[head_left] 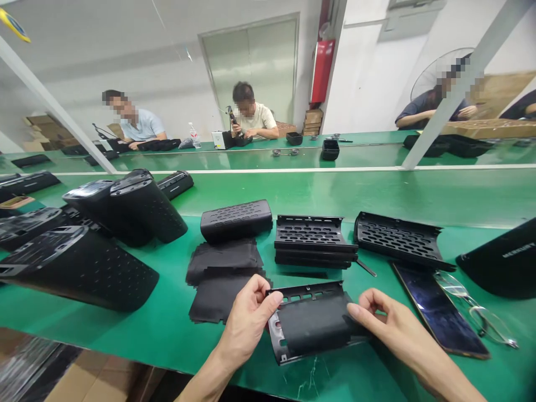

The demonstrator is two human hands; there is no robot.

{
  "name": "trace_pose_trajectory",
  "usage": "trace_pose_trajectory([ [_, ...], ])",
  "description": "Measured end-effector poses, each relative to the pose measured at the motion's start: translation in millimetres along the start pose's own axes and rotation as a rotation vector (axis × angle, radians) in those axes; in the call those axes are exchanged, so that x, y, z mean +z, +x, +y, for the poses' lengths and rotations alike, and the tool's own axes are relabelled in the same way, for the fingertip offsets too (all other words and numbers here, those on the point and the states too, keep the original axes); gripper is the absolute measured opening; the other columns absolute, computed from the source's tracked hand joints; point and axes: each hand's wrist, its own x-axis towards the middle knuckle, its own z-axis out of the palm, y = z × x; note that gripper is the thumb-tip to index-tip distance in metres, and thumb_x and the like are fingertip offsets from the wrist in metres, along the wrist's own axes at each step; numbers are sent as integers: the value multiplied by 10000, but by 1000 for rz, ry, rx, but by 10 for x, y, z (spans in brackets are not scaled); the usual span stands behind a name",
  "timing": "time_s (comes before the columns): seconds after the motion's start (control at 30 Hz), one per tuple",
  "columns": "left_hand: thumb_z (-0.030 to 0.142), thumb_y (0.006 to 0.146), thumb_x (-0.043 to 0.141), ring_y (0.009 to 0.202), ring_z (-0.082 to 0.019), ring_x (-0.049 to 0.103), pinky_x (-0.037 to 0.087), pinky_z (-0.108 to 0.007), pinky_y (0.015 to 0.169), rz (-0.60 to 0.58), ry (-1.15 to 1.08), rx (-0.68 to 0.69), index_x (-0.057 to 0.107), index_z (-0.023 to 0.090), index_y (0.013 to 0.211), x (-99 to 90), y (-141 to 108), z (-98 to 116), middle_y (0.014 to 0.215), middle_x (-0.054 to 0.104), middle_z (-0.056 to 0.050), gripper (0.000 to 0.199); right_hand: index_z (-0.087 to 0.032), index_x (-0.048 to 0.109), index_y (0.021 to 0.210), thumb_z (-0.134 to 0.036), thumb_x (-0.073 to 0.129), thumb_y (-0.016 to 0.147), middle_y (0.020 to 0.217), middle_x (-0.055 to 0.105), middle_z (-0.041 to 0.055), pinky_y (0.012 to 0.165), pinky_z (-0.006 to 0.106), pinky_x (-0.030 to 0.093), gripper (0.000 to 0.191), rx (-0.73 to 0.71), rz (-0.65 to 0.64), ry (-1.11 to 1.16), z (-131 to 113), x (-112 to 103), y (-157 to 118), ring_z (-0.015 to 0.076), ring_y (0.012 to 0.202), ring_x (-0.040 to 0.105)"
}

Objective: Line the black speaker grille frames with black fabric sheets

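I have a black slotted shell (275, 338) just above or on the near part of the green bench (167, 329), hollow side up, and I cannot tell whether its underside touches the bench top. My left hand (250, 315) is closed in a pinch on the shell's far left corner, thumb over the rim and fingers behind it. My right hand (381, 318) is half curled, its thumb reaching to the right edge of the black sheet (314, 325) that lies in the shell; I cannot tell whether the fingers grip anything beneath. As far as I can judge, this shell is partly done: the sheet covers most of its hollow, yet slots show along the far edge and holes at the left end, and I cannot see whether the sheet is fixed down. Beyond it, the stacked shells (310, 230) and the single shell (400, 241) to their right show bare slots, so I would count those as left to do. Loose sheets (224, 287) lie in two overlapping piles beside my left hand, with an upturned shell (237, 219) just behind them. A phone (439, 312) and glasses (481, 312) lie to the right of my right hand
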Motion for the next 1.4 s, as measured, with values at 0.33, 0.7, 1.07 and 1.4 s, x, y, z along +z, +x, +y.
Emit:
trace_pose_trajectory([
  [0.33,465,859,822,598,-51,484,494,-167,534,-133,-49,-104,483,227,979,-37,-199,69,775,541,71,431,-208,675,903,-538,853,767,852,732,20,741,303,550,399,238,-292,474,-190,104,-230,261,863,696],
  [0.7,398,931,745,725,-80,493,446,-181,675,-49,53,-92,593,206,1045,-137,-228,77,822,568,39,271,-189,657,988,-592,738,889,697,465,-64,423,196,230,423,144,-285,351,12,223,-322,63,502,241],
  [1.07,398,946,739,906,-132,598,494,-245,847,-119,4,-56,671,234,1142,-234,-257,47,1028,683,-23,264,-195,628,1134,-705,599,955,724,395,-63,497,216,251,542,116,-295,362,47,253,-388,82,557,263],
  [1.4,379,925,753,1040,-190,639,506,-289,942,-146,-51,-38,677,262,1243,-294,-262,0,1130,711,-48,348,-213,593,1014,-739,626,919,685,355,-74,561,234,322,535,177,-246,390,37,301,-438,97,564,329],
])
